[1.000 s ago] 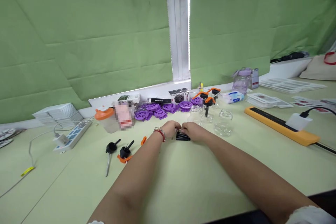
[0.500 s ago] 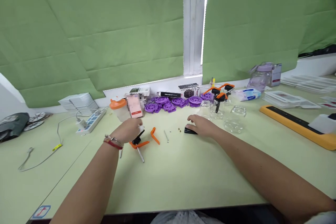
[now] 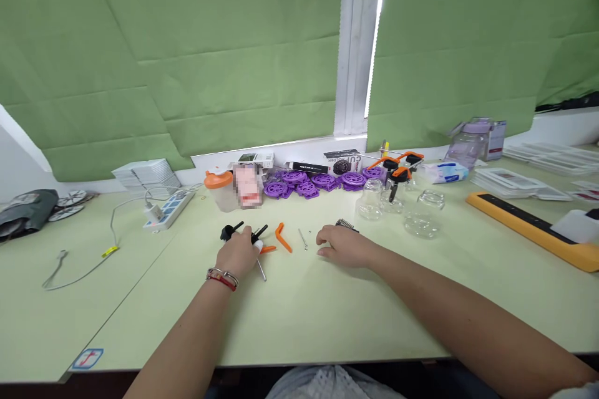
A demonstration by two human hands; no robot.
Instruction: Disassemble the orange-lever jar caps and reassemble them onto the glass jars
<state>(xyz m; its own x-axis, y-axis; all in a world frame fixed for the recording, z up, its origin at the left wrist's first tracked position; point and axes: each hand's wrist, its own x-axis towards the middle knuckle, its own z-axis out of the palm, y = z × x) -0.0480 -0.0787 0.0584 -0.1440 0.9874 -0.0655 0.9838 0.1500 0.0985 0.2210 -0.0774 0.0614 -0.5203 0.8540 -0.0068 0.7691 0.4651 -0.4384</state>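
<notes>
My left hand (image 3: pixel 238 254) is closed around black plastic pieces (image 3: pixel 228 232) with stubby handles. A small white thing shows at its fingertips. Beneath it, an orange bracket arm (image 3: pixel 267 249) and a metal rod (image 3: pixel 261 270) stick out. A loose orange L-shaped piece (image 3: pixel 282 238) and a thin metal pin or screw (image 3: pixel 303 239) lie between my hands. My right hand (image 3: pixel 345 245) is low over the table, fingers curled down; whatever they may hold is hidden. Just behind it sits a black case with a row of small metal bits (image 3: pixel 346 224).
Purple wheel-shaped parts (image 3: pixel 324 182) are piled at the back, beside an orange-lidded cup (image 3: pixel 219 192) and a phone (image 3: pixel 249 187). Glass jars (image 3: pixel 423 215) and orange-black clamps (image 3: pixel 400 174) stand right. A power strip (image 3: pixel 171 211) lies left, a long yellow-black bar (image 3: pixel 528 227) far right.
My left hand has come down onto the black pieces. My right hand has drawn back off the black case toward me, uncovering its metal bits; the small brass pieces are now hidden. The view has shifted slightly.
</notes>
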